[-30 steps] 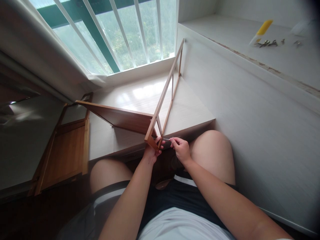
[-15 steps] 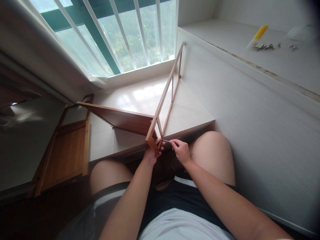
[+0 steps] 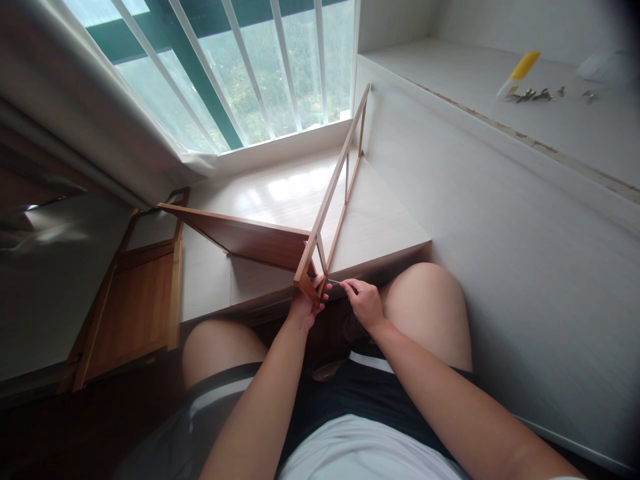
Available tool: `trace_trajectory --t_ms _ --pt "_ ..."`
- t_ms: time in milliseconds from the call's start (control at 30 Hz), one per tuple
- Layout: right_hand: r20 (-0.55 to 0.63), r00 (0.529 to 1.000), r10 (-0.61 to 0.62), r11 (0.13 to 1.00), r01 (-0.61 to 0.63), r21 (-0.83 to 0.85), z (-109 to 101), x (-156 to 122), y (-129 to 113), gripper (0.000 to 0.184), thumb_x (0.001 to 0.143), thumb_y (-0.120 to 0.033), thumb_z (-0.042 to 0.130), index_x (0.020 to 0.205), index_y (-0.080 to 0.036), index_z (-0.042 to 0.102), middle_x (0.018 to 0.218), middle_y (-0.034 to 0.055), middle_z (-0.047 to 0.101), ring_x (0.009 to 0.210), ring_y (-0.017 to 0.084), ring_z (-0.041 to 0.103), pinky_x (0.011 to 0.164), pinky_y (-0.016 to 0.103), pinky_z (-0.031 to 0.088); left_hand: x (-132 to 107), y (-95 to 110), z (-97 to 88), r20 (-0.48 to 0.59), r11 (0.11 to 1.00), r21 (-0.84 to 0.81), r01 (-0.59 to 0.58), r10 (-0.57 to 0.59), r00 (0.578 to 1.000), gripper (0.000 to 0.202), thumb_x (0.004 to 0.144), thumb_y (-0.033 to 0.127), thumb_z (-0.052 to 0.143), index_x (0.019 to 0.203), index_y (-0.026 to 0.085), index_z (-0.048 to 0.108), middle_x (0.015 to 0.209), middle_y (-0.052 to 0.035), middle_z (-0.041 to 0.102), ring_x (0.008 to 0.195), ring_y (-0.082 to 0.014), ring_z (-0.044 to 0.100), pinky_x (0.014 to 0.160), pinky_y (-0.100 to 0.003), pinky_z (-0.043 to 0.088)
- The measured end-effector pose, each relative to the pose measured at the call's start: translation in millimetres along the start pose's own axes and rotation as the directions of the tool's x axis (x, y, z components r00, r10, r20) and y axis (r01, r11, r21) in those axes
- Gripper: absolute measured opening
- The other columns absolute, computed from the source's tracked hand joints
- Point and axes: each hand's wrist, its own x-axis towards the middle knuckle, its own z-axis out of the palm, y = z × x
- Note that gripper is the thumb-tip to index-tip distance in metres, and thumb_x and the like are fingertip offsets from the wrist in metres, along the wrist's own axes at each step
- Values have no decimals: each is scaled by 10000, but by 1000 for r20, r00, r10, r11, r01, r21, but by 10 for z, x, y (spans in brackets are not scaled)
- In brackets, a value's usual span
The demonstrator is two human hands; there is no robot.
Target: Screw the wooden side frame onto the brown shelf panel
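Note:
My left hand (image 3: 306, 307) is closed around the near lower corner of a slim wooden frame (image 3: 334, 175), which slants away toward the window. A brown wooden panel (image 3: 245, 241) meets the frame near that corner and stretches off to the left. In a pinch between thumb and finger, my right hand (image 3: 364, 301) holds a thin metal rod (image 3: 335, 282), likely a hex key. Its far end reaches the frame's corner beside my left fingers; the exact contact is too small to make out.
On the left leans another wooden panelled piece (image 3: 135, 303). A yellow-and-clear item (image 3: 521, 72) and several small metal screws (image 3: 535, 95) lie on the right-hand ledge (image 3: 450, 73). The pale platform (image 3: 385, 220) runs back to the barred window (image 3: 260, 73); a curtain (image 3: 125, 100) hangs left.
Almost nothing differs. The whole view has shifted very slightly, while both hands keep their places on the frame's corner and the metal rod.

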Motion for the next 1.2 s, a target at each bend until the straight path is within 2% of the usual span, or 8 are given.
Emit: trace_trajectory --t_ms 233,333,433,533,600,633,767,1200 --pt "-9 996 -94 987 92 -130 10 -11 60 288 943 -378 492 924 -209 724 931 80 730 849 239 664 814 339 467 3 -15 -10 11 1000 2 -8 8 1000 349 740 393 747 997 164 693 852 -64 711 450 -46 541 355 -150 348" --pt "-6 997 -74 993 73 -94 13 -17 49 287 929 -383 508 871 -199 721 870 74 723 794 223 654 764 323 464 3 -15 -10 12 1000 1 -14 14 1000 340 748 390 740 995 161 692 826 -58 708 448 -48 540 353 -151 346" --pt "48 995 88 987 -94 128 38 -2 40 306 890 -433 556 765 -192 695 643 32 646 590 168 574 587 281 427 2 -10 -7 17 1000 4 -7 7 1000 340 743 390 745 990 164 690 820 -54 707 453 -48 544 355 -148 347" --pt "212 933 292 828 -358 433 80 36 59 349 845 -485 590 681 -179 629 473 -29 482 410 101 400 418 238 304 -5 -10 -4 8 1000 9 0 0 1000 344 743 393 744 993 164 688 829 -56 710 457 -49 546 357 -148 352" --pt "302 893 333 733 -447 513 99 63 77 371 838 -506 577 663 -178 584 454 -47 438 369 82 345 374 224 256 -9 -14 -5 -1 1000 10 3 -3 1000 350 742 391 746 997 159 685 828 -59 711 458 -50 547 359 -148 356" --pt "328 883 335 716 -465 521 103 75 83 380 841 -511 563 654 -181 563 451 -51 429 359 81 343 364 221 256 -9 -16 -7 -4 1000 10 5 -5 1000 353 740 389 749 998 157 685 826 -60 711 458 -51 546 359 -149 356" --pt "378 863 335 687 -498 530 93 104 77 387 843 -497 544 615 -188 503 439 -52 419 348 85 368 352 217 286 4 -25 -18 -7 1000 17 4 -4 1000 366 725 392 763 989 150 684 827 -65 712 459 -55 548 359 -153 358" --pt "262 902 342 748 -430 505 64 64 24 395 844 -502 572 618 -188 495 454 -53 430 366 71 350 361 203 250 19 -19 -22 -4 1000 27 -3 3 1000 402 715 407 767 1017 156 681 836 -66 713 463 -54 548 364 -158 368"
